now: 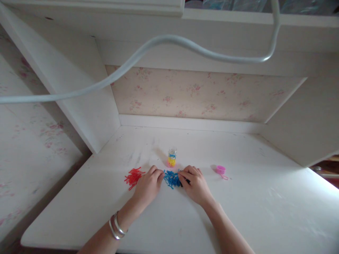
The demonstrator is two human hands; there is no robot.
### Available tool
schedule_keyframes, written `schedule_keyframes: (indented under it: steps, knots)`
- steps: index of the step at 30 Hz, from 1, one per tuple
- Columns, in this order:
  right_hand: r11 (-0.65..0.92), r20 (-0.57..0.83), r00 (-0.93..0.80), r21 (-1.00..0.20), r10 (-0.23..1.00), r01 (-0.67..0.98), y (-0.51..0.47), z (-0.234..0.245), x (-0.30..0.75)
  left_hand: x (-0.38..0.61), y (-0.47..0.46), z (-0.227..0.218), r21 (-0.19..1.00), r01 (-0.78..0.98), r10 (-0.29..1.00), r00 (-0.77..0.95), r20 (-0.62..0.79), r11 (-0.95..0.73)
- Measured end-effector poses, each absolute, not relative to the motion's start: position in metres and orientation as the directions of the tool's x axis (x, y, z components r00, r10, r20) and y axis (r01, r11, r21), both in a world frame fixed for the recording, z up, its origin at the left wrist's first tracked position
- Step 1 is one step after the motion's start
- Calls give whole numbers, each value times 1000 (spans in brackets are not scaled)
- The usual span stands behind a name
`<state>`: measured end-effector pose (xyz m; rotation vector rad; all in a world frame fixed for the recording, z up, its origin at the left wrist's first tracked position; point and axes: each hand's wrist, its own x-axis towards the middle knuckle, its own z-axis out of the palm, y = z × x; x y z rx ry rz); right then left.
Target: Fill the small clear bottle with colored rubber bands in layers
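Note:
A pile of short blue strands, perhaps rubber bands [172, 179], lies on the white table between my two hands. At its left edge my left hand [148, 185] is closed, thumb and fingertips pinched together; whatever they hold is too small to make out. From the other side my right hand [196, 184] reaches in, its fingers also pinched at the blue strands. Some black strands [187, 181] show partly under the right hand. Just behind the blue pile stands a small clear jar [172, 157], upright and uncapped, with yellow and blue pieces inside.
Left of my left hand is a pile of red strands [133, 177]. A pink cap with a loop [220, 170] lies to the right on the table [254, 204]. White side panels and a shelf enclose the table. A pale cable [169, 39] crosses the upper view.

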<state>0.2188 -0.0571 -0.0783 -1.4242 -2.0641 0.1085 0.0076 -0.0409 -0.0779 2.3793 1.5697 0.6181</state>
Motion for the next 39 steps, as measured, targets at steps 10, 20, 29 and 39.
schedule_keyframes:
  steps: [10,20,29,39]
  knots:
    - [422,517,-112,-534,849,733,-55,-80,220,7,-37,-83,441,813,924,307,230,-380]
    - [389,534,38,-661,845,641,-54,-79,219,7,-39,-79,455,807,926,312,214,-377]
    - [347,532,179,-735,828,583,-43,-71,218,8,-39,-82,446,804,919,335,208,-394]
    - [375,630,83,-557,772,741,1,-19,209,6,-39,-83,364,828,903,364,227,-425]
